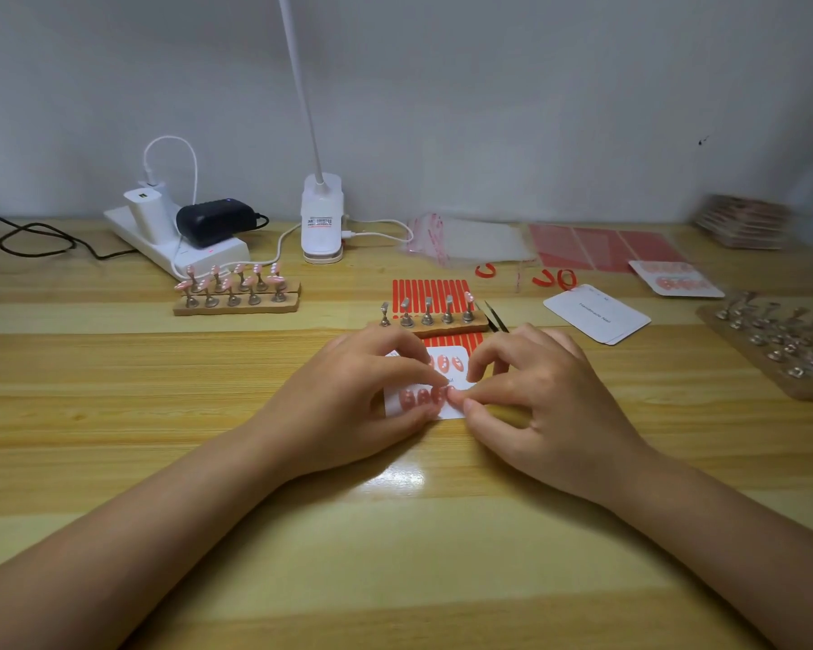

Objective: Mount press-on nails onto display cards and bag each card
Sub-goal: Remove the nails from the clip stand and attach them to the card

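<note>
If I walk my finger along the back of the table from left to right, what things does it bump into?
Black cable → white power strip → clip lamp → clear bags → red sheets → blurry stack of bagged cards.

White display card point(458, 408) laid flat on counter point(160, 368), partly covered by both hands. Pink press-on nails point(443, 364) mounted in upper row, more in lower row point(421, 397). Blank cards point(597, 313) stacked at right; clear bags point(470, 241) laid behind, near wall.
</note>
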The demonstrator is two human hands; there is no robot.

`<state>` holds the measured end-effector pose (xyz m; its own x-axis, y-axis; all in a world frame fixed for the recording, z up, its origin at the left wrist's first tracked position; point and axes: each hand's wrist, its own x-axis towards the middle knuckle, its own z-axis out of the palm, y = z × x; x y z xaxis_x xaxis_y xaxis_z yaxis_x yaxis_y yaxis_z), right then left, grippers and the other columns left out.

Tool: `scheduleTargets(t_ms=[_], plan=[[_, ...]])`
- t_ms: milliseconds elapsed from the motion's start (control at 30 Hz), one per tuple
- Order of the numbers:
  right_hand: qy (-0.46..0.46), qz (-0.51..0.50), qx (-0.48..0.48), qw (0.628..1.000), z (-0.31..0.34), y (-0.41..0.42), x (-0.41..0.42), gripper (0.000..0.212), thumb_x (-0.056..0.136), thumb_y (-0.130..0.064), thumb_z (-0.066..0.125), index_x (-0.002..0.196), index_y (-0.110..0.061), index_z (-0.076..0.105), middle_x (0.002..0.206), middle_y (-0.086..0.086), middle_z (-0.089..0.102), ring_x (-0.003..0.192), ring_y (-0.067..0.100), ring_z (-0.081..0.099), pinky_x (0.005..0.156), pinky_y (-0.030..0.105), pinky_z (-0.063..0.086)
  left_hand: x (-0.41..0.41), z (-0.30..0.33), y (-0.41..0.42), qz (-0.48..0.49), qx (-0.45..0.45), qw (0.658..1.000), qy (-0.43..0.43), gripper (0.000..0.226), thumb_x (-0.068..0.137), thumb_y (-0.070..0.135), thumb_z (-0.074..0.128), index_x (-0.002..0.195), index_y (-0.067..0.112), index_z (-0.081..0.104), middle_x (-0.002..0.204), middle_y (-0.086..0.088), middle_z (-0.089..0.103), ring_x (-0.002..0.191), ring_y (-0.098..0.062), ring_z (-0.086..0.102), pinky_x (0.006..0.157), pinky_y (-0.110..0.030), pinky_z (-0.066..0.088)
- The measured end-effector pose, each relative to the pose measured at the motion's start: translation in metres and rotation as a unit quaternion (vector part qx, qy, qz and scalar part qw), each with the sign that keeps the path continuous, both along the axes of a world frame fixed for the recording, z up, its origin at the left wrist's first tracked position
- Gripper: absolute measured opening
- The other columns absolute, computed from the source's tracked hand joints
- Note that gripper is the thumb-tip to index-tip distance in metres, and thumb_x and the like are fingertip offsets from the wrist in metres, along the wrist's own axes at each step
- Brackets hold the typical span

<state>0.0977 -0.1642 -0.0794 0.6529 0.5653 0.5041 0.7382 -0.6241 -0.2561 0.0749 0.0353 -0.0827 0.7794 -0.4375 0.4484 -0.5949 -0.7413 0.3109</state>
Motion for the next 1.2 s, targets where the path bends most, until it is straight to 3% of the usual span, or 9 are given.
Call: scheduleTargets(t_ms=[233,433,600,733,900,1033,1200], plan=[[-0.061,0.003,-0.024,0.998,0.002,0.001,-0.002,0.014,0.074,-0.024,0.064,0.065,-0.018,0.073,0.071,-0.006,0.059,0.07,0.016,0.052,0.08,0.027,0.032,0.0,0.003,-0.002,-0.023,0.025,0.999,-0.001,0.027,0.086,0.039,0.056,0.1,0.023,0.073,0.099,0.001,0.063,0.088,-0.019,0.06,0.071,-0.04,0.049],[-0.082,0.001,-0.04,0.996,0.002,0.003,-0.003,0.017,0.074,-0.022,0.063,0.059,-0.015,0.07,0.067,-0.004,0.058,0.067,0.02,0.052,0.078,0.025,0.028,0.0,0.008,-0.009,-0.005,0.068,0.997,-0.034,0.019,0.08,0.027,0.063,0.093,0.019,0.074,0.099,-0.001,0.065,0.088,-0.02,0.062,0.07,-0.031,0.047],[-0.046,-0.008,-0.021,0.999,0.0,0.004,-0.002,0.019,0.077,-0.025,0.056,0.065,-0.016,0.067,0.071,-0.005,0.06,0.07,0.019,0.054,0.078,0.028,0.033,-0.003,0.006,-0.009,-0.009,0.07,0.997,-0.044,0.021,0.083,0.028,0.059,0.093,0.015,0.074,0.096,-0.002,0.066,0.083,-0.021,0.062,0.067,-0.033,0.05],[0.015,0.003,0.009,1.0,-0.001,0.004,0.002,0.011,0.077,-0.027,0.059,0.076,-0.022,0.07,0.075,-0.008,0.06,0.076,0.014,0.054,0.08,0.024,0.029,-0.003,0.004,-0.007,-0.014,0.035,0.999,-0.033,0.027,0.084,0.032,0.056,0.095,0.013,0.072,0.097,-0.001,0.064,0.084,-0.019,0.06,0.067,-0.035,0.05],[0.063,0.011,0.075,0.995,-0.002,0.0,0.007,0.003,0.078,-0.026,0.071,0.08,-0.025,0.07,0.078,-0.011,0.059,0.078,0.005,0.051,0.084,0.022,0.031,-0.003,0.004,-0.009,0.006,0.028,0.998,-0.056,0.029,0.08,0.031,0.066,0.099,0.009,0.068,0.099,-0.002,0.066,0.09,-0.02,0.062,0.07,-0.036,0.054],[0.071,0.0,0.095,0.993,-0.003,0.001,0.011,0.007,0.077,-0.024,0.074,0.081,-0.023,0.069,0.073,-0.014,0.055,0.075,0.005,0.05,0.082,0.025,0.035,0.0,0.011,-0.006,0.029,-0.017,0.998,-0.058,0.037,0.084,0.037,0.054,0.105,0.008,0.066,0.103,-0.002,0.065,0.095,-0.019,0.061,0.077,-0.035,0.052],[0.092,-0.011,0.134,0.987,-0.002,0.002,0.012,0.003,0.08,-0.022,0.07,0.079,-0.021,0.068,0.066,-0.017,0.051,0.067,0.006,0.051,0.074,0.029,0.04,0.015,0.018,-0.008,0.085,0.069,0.988,-0.105,0.036,0.075,0.018,0.074,0.106,0.004,0.066,0.104,-0.012,0.066,0.087,-0.026,0.064,0.072,-0.03,0.046]])
